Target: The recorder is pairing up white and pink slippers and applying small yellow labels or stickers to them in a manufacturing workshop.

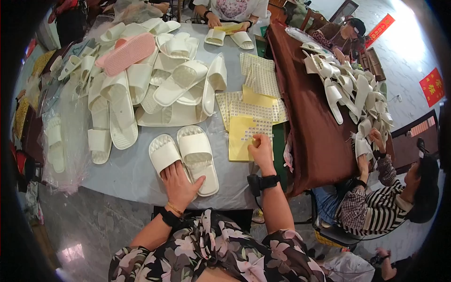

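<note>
A pair of white slippers stands side by side near the table's front edge, toes pointing away from me. My left hand (pixel 182 184) holds the left slipper (pixel 164 152), its fingers tucked into the opening under the strap. The thumb of that hand spreads over to the right slipper (pixel 196 149). My right hand (pixel 261 151) is closed in a pinch over a yellow sheet of small white stickers (pixel 239 149). Stickers cover part of this sheet, and the rest is bare yellow. Whatever is between those fingertips is too small to make out.
White slippers (pixel 120 105) are heaped at the left, a pink one (pixel 129 54) on top. More sticker sheets (pixel 263 77) lie beyond my right hand. Across the table a person (pixel 230 14) handles a yellow sheet. At right, a brown-covered table (pixel 310 127) bears more slippers, with two people beside it.
</note>
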Demonstrator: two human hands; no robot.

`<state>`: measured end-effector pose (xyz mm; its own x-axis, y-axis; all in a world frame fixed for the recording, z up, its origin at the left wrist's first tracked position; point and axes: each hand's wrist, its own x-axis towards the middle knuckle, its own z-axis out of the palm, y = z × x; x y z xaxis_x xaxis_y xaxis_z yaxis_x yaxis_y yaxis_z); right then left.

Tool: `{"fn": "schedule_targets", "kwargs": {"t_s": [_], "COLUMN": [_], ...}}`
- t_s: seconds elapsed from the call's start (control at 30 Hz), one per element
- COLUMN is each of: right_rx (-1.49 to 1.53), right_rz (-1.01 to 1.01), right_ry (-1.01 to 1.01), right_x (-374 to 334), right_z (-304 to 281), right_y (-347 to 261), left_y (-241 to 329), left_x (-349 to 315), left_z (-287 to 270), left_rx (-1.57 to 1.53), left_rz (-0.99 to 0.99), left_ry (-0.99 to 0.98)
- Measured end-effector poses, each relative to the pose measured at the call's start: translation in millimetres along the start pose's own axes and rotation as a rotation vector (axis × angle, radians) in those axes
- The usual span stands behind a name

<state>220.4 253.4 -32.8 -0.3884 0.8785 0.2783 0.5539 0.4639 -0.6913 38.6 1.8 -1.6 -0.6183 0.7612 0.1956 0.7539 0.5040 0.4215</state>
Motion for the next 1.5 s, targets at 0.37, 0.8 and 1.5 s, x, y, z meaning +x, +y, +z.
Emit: {"fn": "schedule_targets", "kwargs": {"t_s": [0.37, 0.8, 1.5], "right_rx": [0.829, 0.855, 0.747], "right_rz": [0.423, 0.726, 0.551], "right_ry": [-0.472, -1.016, -0.77], "right_x": [-24.1, -72.4, -83.0], "right_z": [-28.2, 5.6, 8.6], "right_y": [-80.9, -116.4, -104.2], "left_y": [-0.7, -0.3, 4.8], "left_x": [1.9, 3.3, 4.2], "left_z": [-2.5, -3.1, -7.1], "left_rx": [-0.045, -0.064, -0.031], "left_rz": [0.003, 0.018, 0.012], "left_ry": [-0.009, 0.008, -0.004]}}
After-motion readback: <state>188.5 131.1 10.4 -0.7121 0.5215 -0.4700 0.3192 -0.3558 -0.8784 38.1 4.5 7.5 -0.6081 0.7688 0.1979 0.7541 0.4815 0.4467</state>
